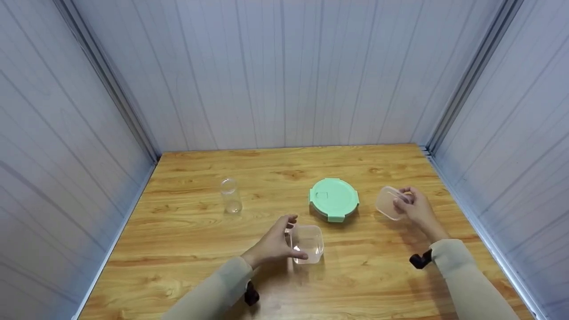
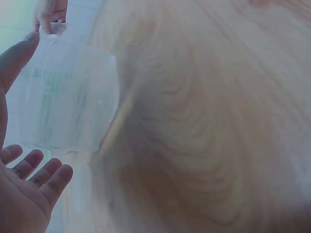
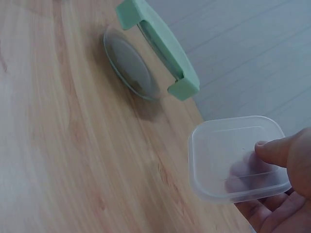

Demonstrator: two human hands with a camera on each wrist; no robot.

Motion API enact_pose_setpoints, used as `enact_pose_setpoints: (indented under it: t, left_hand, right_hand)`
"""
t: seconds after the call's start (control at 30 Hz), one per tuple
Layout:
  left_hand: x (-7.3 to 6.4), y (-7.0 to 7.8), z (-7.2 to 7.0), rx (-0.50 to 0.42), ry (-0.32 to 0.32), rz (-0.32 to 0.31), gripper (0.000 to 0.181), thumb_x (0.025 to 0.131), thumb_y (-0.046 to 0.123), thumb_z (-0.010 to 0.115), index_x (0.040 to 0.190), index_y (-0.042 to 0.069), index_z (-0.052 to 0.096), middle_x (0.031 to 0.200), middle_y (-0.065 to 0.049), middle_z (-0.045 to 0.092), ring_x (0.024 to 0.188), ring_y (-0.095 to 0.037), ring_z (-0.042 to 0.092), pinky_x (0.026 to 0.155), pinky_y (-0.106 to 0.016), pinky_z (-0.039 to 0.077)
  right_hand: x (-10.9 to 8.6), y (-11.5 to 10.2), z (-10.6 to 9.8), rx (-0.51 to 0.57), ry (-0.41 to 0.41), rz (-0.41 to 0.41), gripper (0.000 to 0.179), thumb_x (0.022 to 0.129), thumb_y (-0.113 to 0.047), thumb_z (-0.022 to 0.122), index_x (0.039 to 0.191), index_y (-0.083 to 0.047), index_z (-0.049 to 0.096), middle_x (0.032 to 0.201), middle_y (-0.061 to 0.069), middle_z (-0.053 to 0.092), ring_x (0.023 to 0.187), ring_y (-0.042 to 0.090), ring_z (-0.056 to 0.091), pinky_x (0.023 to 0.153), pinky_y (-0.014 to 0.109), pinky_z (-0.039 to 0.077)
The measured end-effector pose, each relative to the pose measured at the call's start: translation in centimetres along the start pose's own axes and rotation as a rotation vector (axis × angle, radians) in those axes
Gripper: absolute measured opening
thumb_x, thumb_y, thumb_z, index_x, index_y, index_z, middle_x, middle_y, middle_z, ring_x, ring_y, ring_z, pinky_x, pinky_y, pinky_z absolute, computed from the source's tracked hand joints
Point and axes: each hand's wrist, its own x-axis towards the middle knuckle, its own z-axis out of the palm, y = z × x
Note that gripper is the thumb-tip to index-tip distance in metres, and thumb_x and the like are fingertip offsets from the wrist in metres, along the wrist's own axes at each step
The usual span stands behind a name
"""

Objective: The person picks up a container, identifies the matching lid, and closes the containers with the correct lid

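My left hand [image 1: 274, 243] is spread at the left side of a clear square plastic container [image 1: 313, 244], thumb along the near side and fingers at the far side. In the left wrist view the fingers stand apart from the container [image 2: 73, 97], with the thumb tip right at its corner. Off to the right, my right hand [image 1: 417, 210] pinches a translucent square lid [image 1: 386, 203] above the table. The right wrist view shows the thumb on the face of this lid [image 3: 218, 150], with fingertips visible through it from behind.
A round glass food container with a pale green clip lid [image 1: 334, 198] stands between the hands, farther back. At the left is a clear glass cylinder [image 1: 231, 195]. The wooden table [image 1: 186, 275] is bounded by white panel walls [image 1: 284, 80] at the back and sides.
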Motion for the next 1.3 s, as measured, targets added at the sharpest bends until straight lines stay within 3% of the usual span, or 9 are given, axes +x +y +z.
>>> enact_pose_setpoints:
  t: [0.37, 0.67, 0.87, 1.1, 1.3]
  left_hand:
    - [1.0, 1.2, -1.2, -0.033, 0.043, 0.037, 0.105, 0.077, 0.020, 0.100, 0.160, 0.001, 0.040, 0.159, -0.027, 0.045, 0.143, -0.049, 0.048, 0.121, -0.060, 0.043]
    - [1.6, 2.1, -1.7, -0.048, 0.135, 0.042, 0.086, 0.087, 0.035, 0.092, 0.154, 0.002, 0.049, 0.155, -0.018, 0.054, 0.141, -0.042, 0.053, 0.119, -0.053, 0.048]
    - [2.2, 2.2, -1.6, -0.081, 0.201, 0.086, 0.072, 0.091, 0.025, 0.090, 0.149, -0.001, 0.057, 0.153, -0.021, 0.060, 0.137, -0.047, 0.059, 0.116, -0.057, 0.051]
    - [2.7, 2.8, -1.4, -0.123, 0.246, 0.069, 0.061, 0.095, 0.023, 0.086, 0.145, 0.001, 0.062, 0.151, -0.021, 0.063, 0.133, -0.042, 0.064, 0.114, -0.061, 0.052]
    - [3.2, 3.2, -1.2, -0.122, 0.284, 0.094, 0.045, 0.098, 0.014, 0.081, 0.138, -0.002, 0.067, 0.144, -0.023, 0.067, 0.128, -0.043, 0.067, 0.110, -0.062, 0.055]
  right_hand:
    - [0.0, -1.7, 1.6, -0.009, 0.000, -0.068, 0.032, 0.105, 0.001, 0.067, 0.130, 0.013, 0.051, 0.091, 0.004, 0.071, 0.074, 0.004, 0.071, 0.071, 0.021, 0.063]
    - [0.2, -3.1, 3.0, -0.017, -0.025, -0.110, 0.030, 0.105, 0.001, 0.067, 0.129, 0.012, 0.052, 0.093, 0.010, 0.071, 0.075, 0.005, 0.071, 0.071, 0.022, 0.063]
    - [0.0, -4.0, 3.9, -0.028, -0.035, -0.150, 0.027, 0.106, 0.000, 0.067, 0.126, 0.011, 0.053, 0.095, 0.018, 0.073, 0.077, 0.008, 0.071, 0.071, 0.023, 0.063]
    - [-0.2, -4.9, 5.2, 0.016, -0.050, -0.172, 0.025, 0.105, 0.003, 0.067, 0.124, 0.012, 0.054, 0.093, 0.016, 0.072, 0.076, 0.009, 0.072, 0.072, 0.024, 0.064]
    - [-0.4, -5.1, 6.3, 0.023, -0.067, -0.197, 0.023, 0.103, 0.004, 0.068, 0.122, 0.011, 0.056, 0.090, 0.018, 0.072, 0.075, 0.011, 0.072, 0.070, 0.024, 0.063]
